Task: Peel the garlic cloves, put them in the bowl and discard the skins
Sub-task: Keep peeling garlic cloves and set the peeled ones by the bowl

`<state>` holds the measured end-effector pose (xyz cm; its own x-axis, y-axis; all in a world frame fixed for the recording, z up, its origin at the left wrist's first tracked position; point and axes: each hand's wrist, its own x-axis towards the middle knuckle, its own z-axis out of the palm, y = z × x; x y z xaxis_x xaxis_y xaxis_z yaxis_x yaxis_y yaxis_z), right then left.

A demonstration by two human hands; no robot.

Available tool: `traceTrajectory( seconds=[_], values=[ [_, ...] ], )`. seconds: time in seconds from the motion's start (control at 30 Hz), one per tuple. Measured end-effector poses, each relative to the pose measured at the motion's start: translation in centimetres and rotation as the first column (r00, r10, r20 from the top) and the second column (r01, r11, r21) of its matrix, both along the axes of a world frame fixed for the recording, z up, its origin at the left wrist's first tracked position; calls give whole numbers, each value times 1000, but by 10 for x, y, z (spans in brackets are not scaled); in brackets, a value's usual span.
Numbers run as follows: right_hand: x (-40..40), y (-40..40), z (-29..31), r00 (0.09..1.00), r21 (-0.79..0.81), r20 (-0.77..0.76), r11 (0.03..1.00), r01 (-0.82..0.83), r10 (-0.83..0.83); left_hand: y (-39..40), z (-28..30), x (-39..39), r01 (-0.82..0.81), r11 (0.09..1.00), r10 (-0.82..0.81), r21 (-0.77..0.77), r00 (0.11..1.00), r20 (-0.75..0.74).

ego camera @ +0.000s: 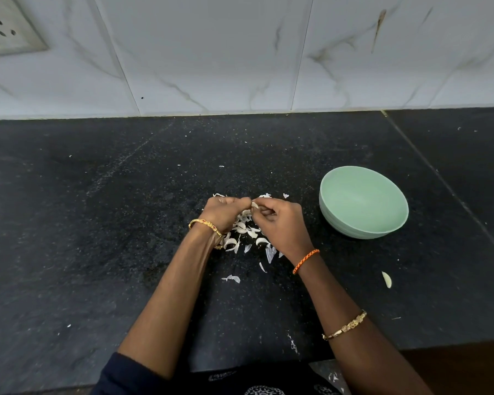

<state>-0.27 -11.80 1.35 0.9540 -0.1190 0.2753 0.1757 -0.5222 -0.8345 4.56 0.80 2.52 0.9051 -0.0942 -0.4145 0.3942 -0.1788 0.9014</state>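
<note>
- Pinching one clove (254, 205) between them, the left hand (224, 213) and right hand (280, 220) meet fingertip to fingertip above the skins (244, 232) on the bench (97, 223).
- Both hands have their fingers curled tight on the clove; its long axis is hidden.
- The bowl (362, 202) sits just right of the right hand, which is the nearer one, and shows no cloves in it.
- A loose clove (386, 279) lies near the right forearm.
</note>
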Motion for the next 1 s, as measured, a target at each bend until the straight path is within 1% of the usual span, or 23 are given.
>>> traceTrajectory(
  seconds=[0.1,0.17,0.27,0.37,0.43,0.5,0.53,0.63,0.73,0.87,1.0],
  values=[
    [-3,3,-1,1000,73,20,997,4,-6,1,-6,3,26,1000,-27,-17,998,-56],
    [-4,4,-3,998,146,48,989,30,-37,3,-7,3,37,999,-38,-19,995,-89],
    [-1,4,-2,998,302,3,951,58,-62,6,-5,3,33,997,-42,-69,990,-135],
    [2,1,-1,997,495,-76,868,42,-5,8,-2,3,29,999,-33,-31,987,-154],
    [2,-1,-1,990,625,-133,779,52,41,8,2,1,26,1000,-27,-6,989,-146],
    [2,-4,-1,980,706,-173,706,51,102,5,5,-1,28,1000,-27,2,994,-109],
    [1,-6,-1,974,730,-182,682,43,134,4,6,-3,26,1000,-25,7,997,-67],
    [-1,-11,0,961,772,-198,634,31,194,2,5,-7,28,999,-33,32,988,150],
    [0,-15,0,958,762,-205,647,27,202,3,7,-8,59,997,-69,42,951,303],
    [1,-17,-1,961,709,-204,705,14,186,3,8,-9,122,988,-150,97,911,384],
    [2,-17,-3,966,644,-200,765,5,162,5,3,-8,109,982,-165,152,891,424]
  ],
)
